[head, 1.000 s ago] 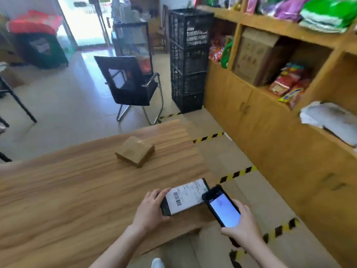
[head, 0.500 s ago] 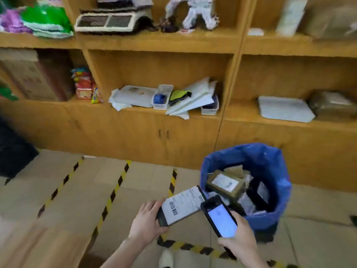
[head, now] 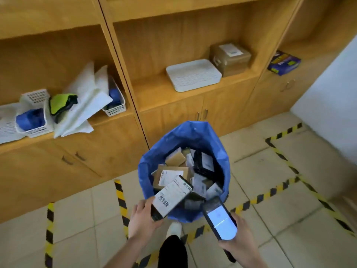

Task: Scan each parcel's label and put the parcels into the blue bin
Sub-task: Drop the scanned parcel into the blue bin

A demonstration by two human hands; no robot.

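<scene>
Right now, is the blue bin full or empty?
Partly full. Many labelled parcels lie piled inside the blue bin, below its rim.

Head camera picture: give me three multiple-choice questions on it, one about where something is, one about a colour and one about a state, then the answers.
1. Where is the parcel that the left hand grips?
A. Flat on a shelf
B. Over the near rim of the blue bin
C. Lying on the floor

2. What colours is the floor tape?
A. Red and white
B. Plain green
C. Yellow and black

3. How is the screen of the scanner held in the right hand?
A. Lit
B. Dark
C. Covered by a cloth

Answers:
1 B: the parcel's far end juts over the bin's opening.
2 C: the stripes alternate yellow and black.
3 A: the screen glows pale blue-white.
</scene>
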